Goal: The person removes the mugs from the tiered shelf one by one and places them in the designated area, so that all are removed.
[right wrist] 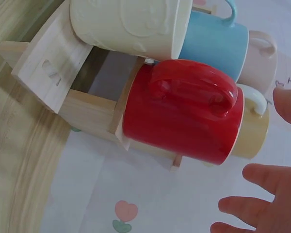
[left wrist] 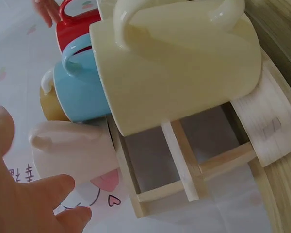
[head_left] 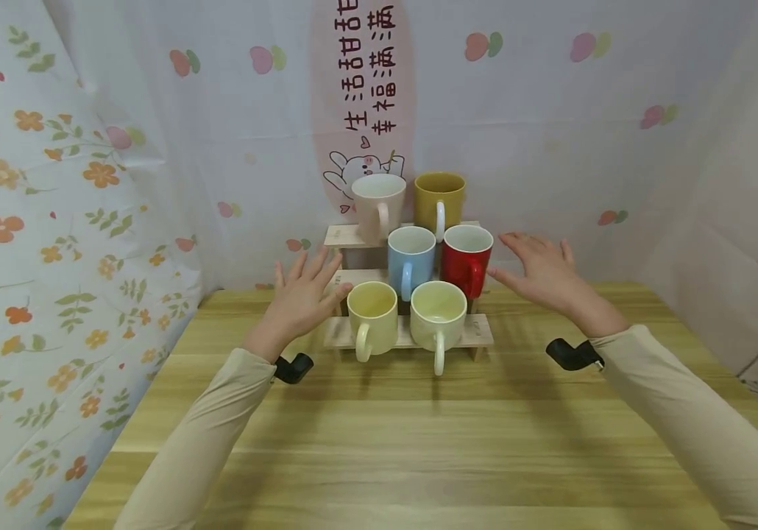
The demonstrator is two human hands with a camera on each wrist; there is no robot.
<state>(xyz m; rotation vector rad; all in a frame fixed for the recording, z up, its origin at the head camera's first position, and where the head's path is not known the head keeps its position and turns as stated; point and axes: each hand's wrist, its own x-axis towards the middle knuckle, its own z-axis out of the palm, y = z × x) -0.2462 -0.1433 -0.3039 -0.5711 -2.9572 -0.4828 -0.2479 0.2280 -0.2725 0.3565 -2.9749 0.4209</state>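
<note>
A stepped wooden rack [head_left: 478, 331] carries several mugs on three tiers. On the top tier stand a pale pink mug [head_left: 371, 210] and a mustard mug [head_left: 427, 202]. A light blue mug [head_left: 405, 259] and a red mug [head_left: 461, 263] occupy the middle one. Below are a yellow mug [head_left: 382, 324] and a pale cream-green mug [head_left: 433, 324]. My left hand [head_left: 299, 300] hovers left of the yellow mug, fingers spread, holding nothing. To the right of the red mug is my right hand [head_left: 544, 272], fingers extended and holding nothing; the right wrist view shows it apart from that mug.
The rack stands at the back of a wood-grain table [head_left: 385, 449]. Behind it hangs a white printed cloth [head_left: 538, 147], and a floral curtain [head_left: 68, 243] drapes along the left. A black wrist mount [head_left: 572, 355] sticks out from the right wrist, another [head_left: 294, 368] from the left.
</note>
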